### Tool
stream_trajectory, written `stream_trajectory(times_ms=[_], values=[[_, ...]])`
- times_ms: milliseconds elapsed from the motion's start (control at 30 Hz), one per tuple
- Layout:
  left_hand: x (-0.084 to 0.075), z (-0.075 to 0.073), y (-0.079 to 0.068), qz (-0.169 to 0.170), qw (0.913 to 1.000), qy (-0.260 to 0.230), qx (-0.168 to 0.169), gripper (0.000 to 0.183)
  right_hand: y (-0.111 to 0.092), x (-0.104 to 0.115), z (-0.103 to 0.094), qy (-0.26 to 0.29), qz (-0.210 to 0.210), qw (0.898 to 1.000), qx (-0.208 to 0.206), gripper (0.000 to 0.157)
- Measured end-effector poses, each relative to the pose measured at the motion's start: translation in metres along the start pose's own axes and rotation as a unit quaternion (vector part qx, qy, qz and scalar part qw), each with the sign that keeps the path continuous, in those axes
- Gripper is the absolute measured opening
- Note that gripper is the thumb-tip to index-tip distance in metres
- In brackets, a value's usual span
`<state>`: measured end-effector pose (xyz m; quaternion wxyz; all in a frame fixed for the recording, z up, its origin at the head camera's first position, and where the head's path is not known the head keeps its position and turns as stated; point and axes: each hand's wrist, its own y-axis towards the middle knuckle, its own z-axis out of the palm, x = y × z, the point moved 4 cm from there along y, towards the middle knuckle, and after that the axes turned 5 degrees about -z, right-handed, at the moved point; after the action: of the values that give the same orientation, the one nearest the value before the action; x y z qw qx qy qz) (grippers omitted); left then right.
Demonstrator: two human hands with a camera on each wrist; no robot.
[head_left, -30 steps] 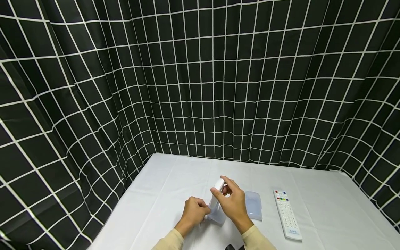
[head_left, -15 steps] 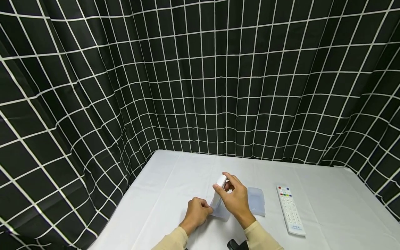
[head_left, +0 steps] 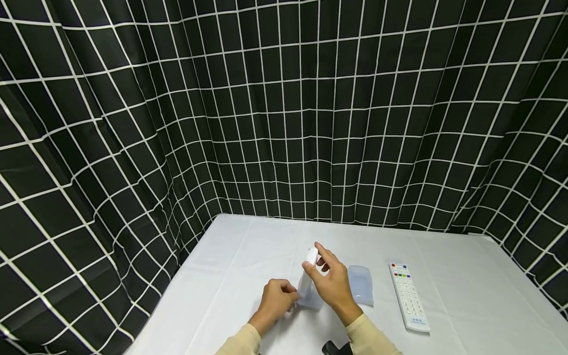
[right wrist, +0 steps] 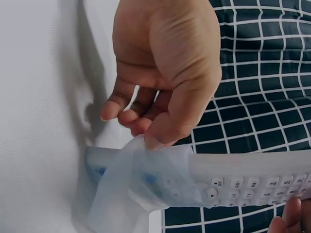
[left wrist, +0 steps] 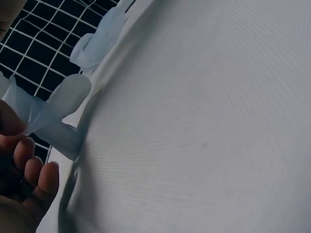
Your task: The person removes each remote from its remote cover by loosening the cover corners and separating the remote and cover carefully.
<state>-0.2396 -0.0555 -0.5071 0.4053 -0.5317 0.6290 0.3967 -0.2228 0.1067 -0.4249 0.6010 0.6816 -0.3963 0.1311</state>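
A white remote control (head_left: 307,277) stands steeply tilted above the table, its lower end inside a translucent bluish soft cover (head_left: 311,300). My right hand (head_left: 334,283) grips the upper end, thumb on the near side. With thumb and index finger, my left hand (head_left: 276,298) pinches the cover's edge. In the right wrist view, rows of buttons show on the bare part of the remote (right wrist: 252,187), and blue spots show through the cover (right wrist: 141,179). The left wrist view has the cover (left wrist: 68,97) hanging from the pinching left fingers (left wrist: 47,179).
A second translucent cover (head_left: 361,285) lies flat just right of my right hand. Farther right, another white remote (head_left: 409,298) with coloured buttons lies on the white table (head_left: 248,256). A black grid-patterned curtain (head_left: 275,123) encloses the back and sides. Something black (head_left: 336,348) shows at the bottom edge.
The held remote stands slightly more upright, its lower end still inside the cover. Both hands keep their holds. The head view has shifted a little; the things lying on the table have stayed put.
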Motion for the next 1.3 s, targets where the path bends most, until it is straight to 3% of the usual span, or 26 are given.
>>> stream_trajectory(times_ms=[100,200,367,533,667,967,1167,1300], values=[[-0.003,-0.002,0.002,0.031,0.9992,0.025,-0.004,0.016,-0.001,0.001,-0.001,0.0,0.004,1.0,-0.001,0.051],[-0.004,-0.001,0.005,0.051,0.9977,0.043,0.011,0.042,-0.002,0.002,-0.002,0.007,0.006,1.0,-0.003,0.045],[-0.003,0.002,0.007,0.051,0.9968,0.043,0.045,0.064,-0.001,0.004,-0.003,0.021,-0.016,1.0,-0.015,0.032],[-0.002,-0.002,0.006,0.043,0.9971,0.046,0.043,0.058,-0.001,0.005,-0.004,0.023,-0.033,0.999,-0.027,0.024],[-0.004,-0.006,0.005,0.037,0.9976,0.034,0.048,0.05,-0.001,0.003,-0.005,0.018,-0.02,0.999,-0.028,0.021],[-0.007,-0.009,0.007,0.068,0.9962,0.048,0.023,0.036,-0.001,0.002,-0.003,0.022,0.005,1.0,-0.014,0.02],[-0.01,-0.013,0.006,0.097,0.9938,0.054,0.0,0.04,0.001,0.007,-0.002,0.036,-0.019,0.999,-0.011,0.018],[-0.011,-0.016,0.007,0.095,0.9943,0.047,-0.008,0.037,0.004,0.023,-0.005,0.035,-0.031,0.999,-0.017,0.015]])
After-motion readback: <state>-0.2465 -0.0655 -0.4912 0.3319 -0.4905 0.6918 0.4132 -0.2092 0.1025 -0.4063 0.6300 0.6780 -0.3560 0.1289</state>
